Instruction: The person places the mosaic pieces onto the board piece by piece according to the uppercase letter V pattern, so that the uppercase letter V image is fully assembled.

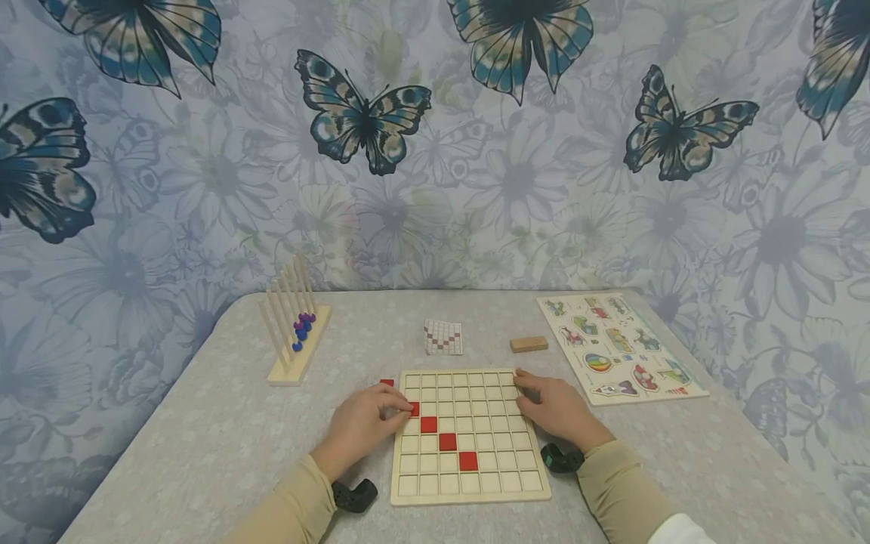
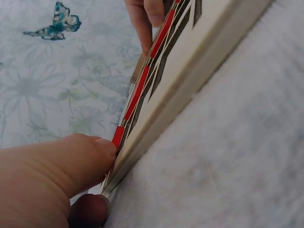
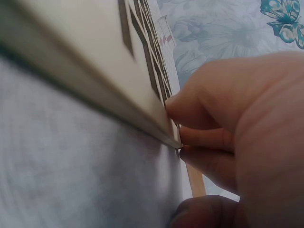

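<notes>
A pale wooden grid board (image 1: 469, 499) lies on the table in front of me. Three red square tiles (image 1: 448, 442) sit in its cells in a diagonal line. At the board's left column, my left hand (image 1: 363, 423) pinches another red tile (image 1: 414, 409) with its fingertips. The left wrist view has the thumb (image 2: 97, 152) right on that tile, low against the board's edge. My right hand (image 1: 560, 408) grips the board's right edge near its far corner, thumb (image 3: 190, 102) on top and fingers at the side.
One more red tile (image 1: 387, 382) shows beyond my left hand. Behind the board stand a folded pattern card (image 1: 443, 338) and a small wooden block (image 1: 529, 344). A peg stand with beads (image 1: 299, 347) is at left, a picture puzzle board (image 1: 621, 347) at right.
</notes>
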Motion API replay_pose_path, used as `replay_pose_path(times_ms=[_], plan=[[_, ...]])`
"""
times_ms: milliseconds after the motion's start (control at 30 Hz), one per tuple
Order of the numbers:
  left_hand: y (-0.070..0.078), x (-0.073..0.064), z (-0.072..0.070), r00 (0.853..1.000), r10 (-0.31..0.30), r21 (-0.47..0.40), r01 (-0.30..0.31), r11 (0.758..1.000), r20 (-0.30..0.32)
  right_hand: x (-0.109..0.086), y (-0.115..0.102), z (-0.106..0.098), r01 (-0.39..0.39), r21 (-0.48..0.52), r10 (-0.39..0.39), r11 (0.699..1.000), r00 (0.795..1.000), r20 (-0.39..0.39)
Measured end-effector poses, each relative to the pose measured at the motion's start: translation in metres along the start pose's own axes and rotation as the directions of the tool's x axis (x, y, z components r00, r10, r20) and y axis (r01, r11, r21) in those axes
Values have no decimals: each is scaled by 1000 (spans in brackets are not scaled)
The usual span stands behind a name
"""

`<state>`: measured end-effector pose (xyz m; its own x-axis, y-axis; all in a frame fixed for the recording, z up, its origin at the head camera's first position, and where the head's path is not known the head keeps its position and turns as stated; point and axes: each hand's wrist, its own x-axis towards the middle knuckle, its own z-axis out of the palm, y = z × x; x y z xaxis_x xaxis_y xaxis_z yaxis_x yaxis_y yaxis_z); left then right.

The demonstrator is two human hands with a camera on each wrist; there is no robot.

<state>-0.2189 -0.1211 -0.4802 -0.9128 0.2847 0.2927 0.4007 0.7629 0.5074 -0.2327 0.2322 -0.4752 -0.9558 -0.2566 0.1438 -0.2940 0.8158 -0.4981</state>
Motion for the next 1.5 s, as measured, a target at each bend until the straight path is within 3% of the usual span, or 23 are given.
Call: replay_pose_path(times_ms=[400,600,700,800,867,967,1133,1367,1500], plan=[[-1,1,4,999,17,21,-17,1000,-41,-1,-2,-4,-16,-2,16,1000,1000,11],[-1,2,2,996,-58,-27,56,998,-69,-1,-2,-4,-13,-13,13,1000,1000,7],[-2,3,1,981,-147,-64,139,988,-127,-2,-2,-4,-13,-14,13,1000,1000,6],[-6,4,0,952,-249,-101,234,967,-178,-2,-3,-4,-7,-15,7,1000,1000,3],[-8,4,-1,937,-286,-103,270,957,-202,-2,-3,-4,-3,-12,3,1000,1000,2],[-13,4,-3,926,-312,-105,296,949,-210,-2,-4,-4,-5,-7,5,1000,1000,7],[-18,5,-2,940,-286,-55,281,958,-185,-1,-3,-3,-4,-5,4,1000,1000,9],[-18,6,-4,972,-213,58,219,974,-97,-1,-3,-2,-2,-7,2,1000,1000,8],[-14,5,-6,976,-211,60,213,975,-50,-2,-3,-2,-5,-12,5,1000,1000,7]])
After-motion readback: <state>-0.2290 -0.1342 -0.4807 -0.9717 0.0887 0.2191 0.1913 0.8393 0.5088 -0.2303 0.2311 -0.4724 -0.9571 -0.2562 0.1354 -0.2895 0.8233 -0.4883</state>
